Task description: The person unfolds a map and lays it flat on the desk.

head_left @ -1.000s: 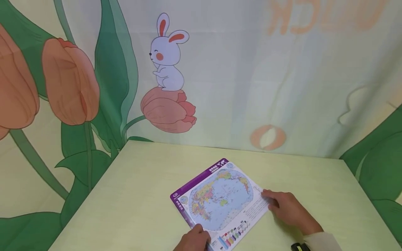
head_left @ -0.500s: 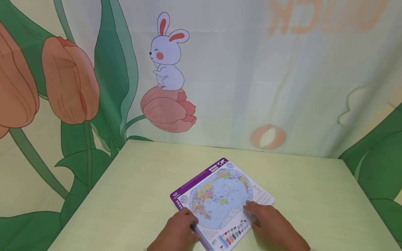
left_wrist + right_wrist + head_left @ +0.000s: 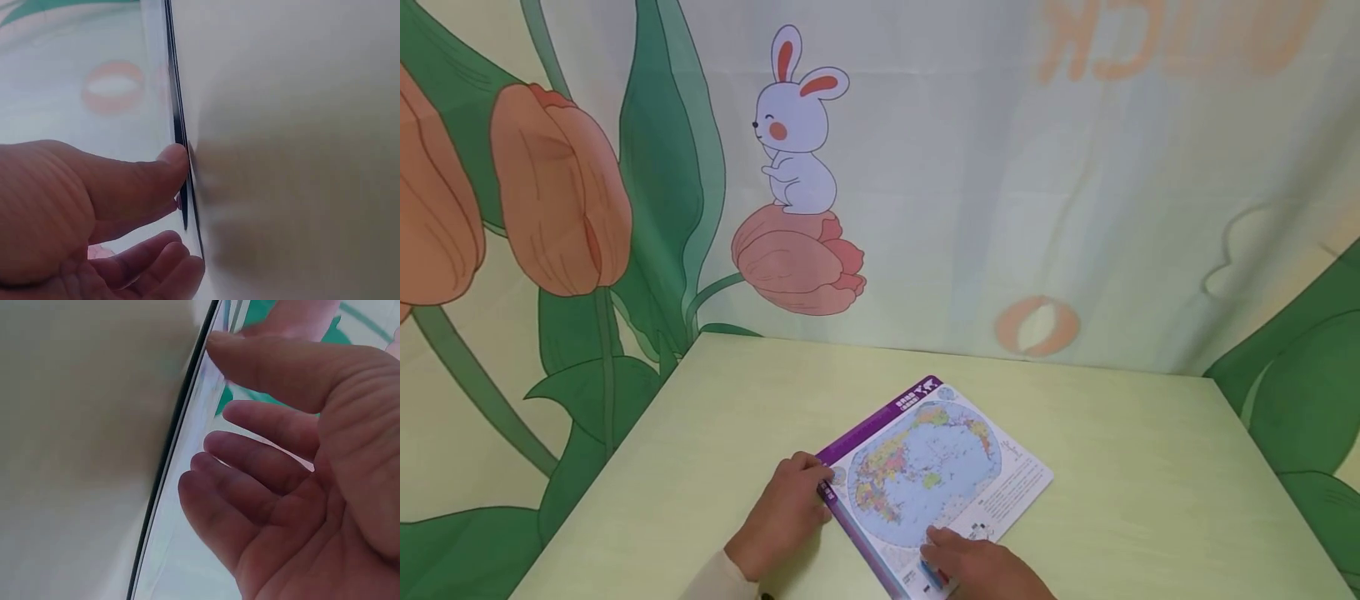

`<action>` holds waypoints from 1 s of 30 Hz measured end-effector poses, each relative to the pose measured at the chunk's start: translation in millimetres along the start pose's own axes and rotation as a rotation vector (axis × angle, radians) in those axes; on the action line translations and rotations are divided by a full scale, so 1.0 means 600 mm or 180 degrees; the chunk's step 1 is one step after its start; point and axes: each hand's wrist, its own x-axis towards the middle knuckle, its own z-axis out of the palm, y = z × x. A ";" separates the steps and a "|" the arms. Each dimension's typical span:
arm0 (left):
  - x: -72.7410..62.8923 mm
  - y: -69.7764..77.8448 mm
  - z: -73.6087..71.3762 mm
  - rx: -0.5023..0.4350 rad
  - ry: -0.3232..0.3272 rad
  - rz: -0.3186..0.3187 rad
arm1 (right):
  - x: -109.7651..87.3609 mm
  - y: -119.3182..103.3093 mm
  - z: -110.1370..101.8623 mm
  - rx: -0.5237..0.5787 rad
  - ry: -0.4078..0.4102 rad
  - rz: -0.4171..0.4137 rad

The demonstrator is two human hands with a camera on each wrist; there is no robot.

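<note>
A world map board (image 3: 925, 467) lies at an angle on the table in the head view, with a purple border and a map of coloured land and blue sea. At its left corner, my left hand (image 3: 786, 504) holds the edge, the thumb (image 3: 169, 162) on the board's rim in the left wrist view. My right hand (image 3: 981, 567) lies over the lower part, fingertips on the printed surface, covering much of the coloured legend. In the right wrist view its thumb (image 3: 250, 356) touches the dark edge while the lower fingers (image 3: 219, 512) stay loosely bent.
The pale yellow table (image 3: 1150, 483) spreads around the board. Behind it hangs a printed curtain (image 3: 925, 208) with a rabbit and tulips, meeting the table's far edge.
My left hand has slid up along the left edge to the corner. My right hand has moved from the right corner down and left over the legend. The board has barely shifted.
</note>
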 end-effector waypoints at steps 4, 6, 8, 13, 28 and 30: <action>0.016 -0.021 -0.006 -0.0147 -0.0047 -0.0015 | 0.004 -0.020 0.014 -0.0038 0.0028 -0.0164; 0.023 -0.030 -0.011 -0.0264 -0.0119 -0.0013 | 0.005 -0.027 0.020 -0.0084 0.0150 -0.0288; 0.030 -0.039 -0.014 -0.0365 -0.0209 0.0017 | 0.006 -0.033 0.027 -0.0155 0.0276 -0.0399; 0.041 -0.058 -0.020 -0.0444 -0.0474 0.0137 | 0.010 -0.043 0.041 -0.0244 0.0307 -0.0370; 0.052 -0.063 -0.030 -0.0355 -0.0743 0.0205 | 0.028 -0.045 0.037 -0.0274 0.0023 -0.0189; 0.052 -0.063 -0.030 -0.0375 -0.0749 0.0201 | 0.029 -0.045 0.037 -0.0296 0.0029 -0.0195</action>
